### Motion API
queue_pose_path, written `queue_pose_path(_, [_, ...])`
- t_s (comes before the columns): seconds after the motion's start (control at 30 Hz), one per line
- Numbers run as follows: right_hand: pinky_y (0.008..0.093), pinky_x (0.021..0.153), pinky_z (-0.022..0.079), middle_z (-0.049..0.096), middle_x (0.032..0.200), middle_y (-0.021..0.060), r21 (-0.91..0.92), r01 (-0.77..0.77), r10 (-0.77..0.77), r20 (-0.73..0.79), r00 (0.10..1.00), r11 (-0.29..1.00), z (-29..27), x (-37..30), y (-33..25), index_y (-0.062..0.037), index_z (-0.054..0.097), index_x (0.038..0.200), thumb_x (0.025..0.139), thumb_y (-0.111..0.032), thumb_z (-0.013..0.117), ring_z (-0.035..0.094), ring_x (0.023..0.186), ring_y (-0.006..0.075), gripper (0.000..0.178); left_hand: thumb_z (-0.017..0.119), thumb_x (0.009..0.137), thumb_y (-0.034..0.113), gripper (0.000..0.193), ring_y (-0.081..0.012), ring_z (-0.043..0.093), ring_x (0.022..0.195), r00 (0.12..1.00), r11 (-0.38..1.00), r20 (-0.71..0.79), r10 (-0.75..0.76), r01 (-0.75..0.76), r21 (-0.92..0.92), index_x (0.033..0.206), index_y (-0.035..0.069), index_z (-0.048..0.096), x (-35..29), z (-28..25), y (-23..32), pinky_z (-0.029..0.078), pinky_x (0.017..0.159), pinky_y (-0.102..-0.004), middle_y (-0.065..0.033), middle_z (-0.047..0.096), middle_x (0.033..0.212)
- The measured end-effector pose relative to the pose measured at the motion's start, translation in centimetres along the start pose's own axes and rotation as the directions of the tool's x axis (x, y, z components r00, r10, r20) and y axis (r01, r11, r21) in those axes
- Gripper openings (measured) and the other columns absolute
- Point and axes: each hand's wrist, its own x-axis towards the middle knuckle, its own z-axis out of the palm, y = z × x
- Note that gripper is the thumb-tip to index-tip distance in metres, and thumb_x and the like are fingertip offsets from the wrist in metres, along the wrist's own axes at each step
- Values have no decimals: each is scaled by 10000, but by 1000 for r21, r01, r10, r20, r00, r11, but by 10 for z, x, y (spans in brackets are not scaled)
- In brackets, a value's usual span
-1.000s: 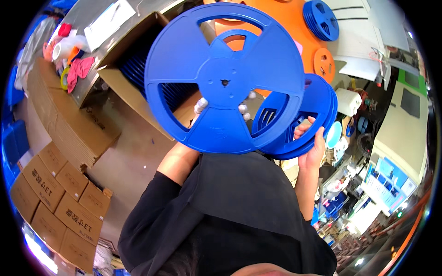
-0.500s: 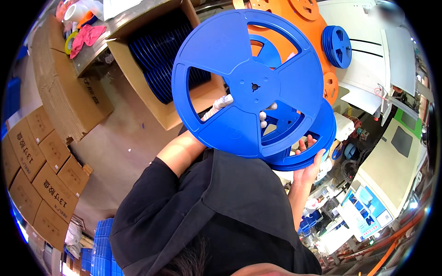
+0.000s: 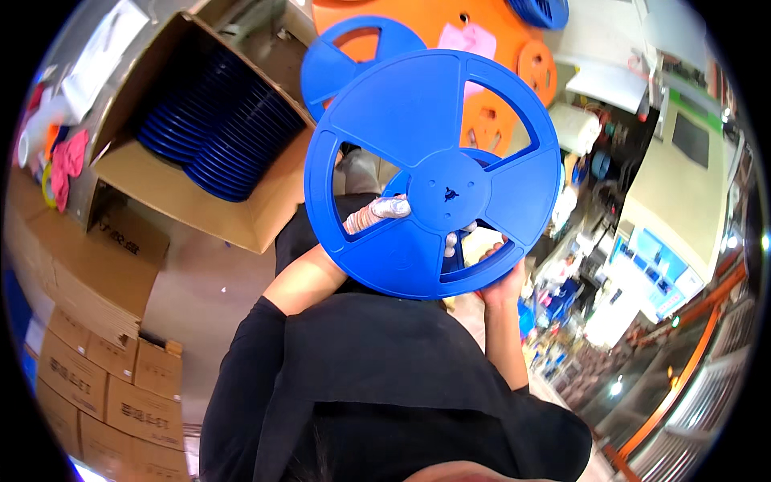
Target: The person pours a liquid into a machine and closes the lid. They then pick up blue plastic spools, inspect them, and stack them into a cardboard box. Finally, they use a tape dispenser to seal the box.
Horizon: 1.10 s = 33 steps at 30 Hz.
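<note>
A large blue plastic reel (image 3: 418, 136) with three cut-out windows is held up flat toward the camera. My left hand (image 3: 377, 213), with white covers on the fingers, grips it from behind; fingers show through a lower window. My right hand (image 3: 494, 273) holds the lower right rim, where a stack of more blue reels (image 3: 474, 269) sits behind the front one, mostly hidden. Both black-sleeved arms rise from the lower edge.
An open cardboard box (image 3: 173, 205) at the left holds several blue reels (image 3: 221, 132) standing on edge. Another blue reel (image 3: 341, 60) and orange reels (image 3: 482, 92) lie behind. Sealed cartons (image 3: 96, 386) are stacked at the lower left. Machines and a screen (image 3: 658, 273) stand at the right.
The front reel has slid over the stack in my right hand, now covering it almost fully. The view has swung so the open box sits further left and lower.
</note>
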Motion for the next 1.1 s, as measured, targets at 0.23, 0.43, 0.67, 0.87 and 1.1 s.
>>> queue_pose_path(0.23, [330, 573, 556, 643, 839, 122, 171, -81, 135, -333, 933, 982, -54, 8, 37, -56, 596, 1065, 990, -372, 425, 629, 668, 225, 367, 736, 789, 235, 703, -336, 619, 1092, 948, 966, -187, -258, 247, -78, 1376, -5, 435, 7, -24, -14, 509, 964, -462, -249, 549, 1283])
queue_pose_path(0.43, [332, 565, 566, 652, 878, 134, 259, -121, 208, -338, 918, 958, -83, 14, 52, -50, 590, 1096, 990, -369, 427, 645, 698, 233, 374, 722, 817, 288, 726, -333, 639, 1061, 932, 939, -131, -337, 325, -109, 1391, -24, 407, 33, -53, -32, 534, 922, -450, -256, 561, 1268])
queue_pose_path(0.67, [334, 556, 578, 663, 924, 147, 333, -154, 251, -271, 929, 930, -110, 22, 54, -43, 584, 1132, 990, -365, 429, 664, 733, 242, 385, 721, 813, 323, 760, -324, 622, 1077, 895, 918, -207, -394, 375, -126, 1411, -5, 384, 53, -66, -47, 524, 939, -454, -250, 529, 1305])
queue_pose_path(0.87, [335, 549, 588, 672, 964, 159, 364, -149, 246, -236, 940, 919, -128, 26, 52, -37, 579, 1163, 990, -361, 432, 680, 763, 250, 396, 720, 811, 353, 789, -316, 607, 1091, 863, 903, -264, -430, 406, -141, 1427, 12, 364, 60, -75, -56, 515, 954, -459, -245, 501, 1337])
queue_pose_path(1.1, [323, 581, 580, 652, 1065, 142, 230, -2, 127, -529, 839, 973, -113, 17, 35, -45, 555, 1197, 992, -337, 446, 664, 797, 260, 373, 687, 835, 449, 834, -300, 571, 1147, 901, 946, -288, -324, 304, -114, 1455, 29, 321, 58, -91, -72, 510, 979, -444, -246, 447, 1384])
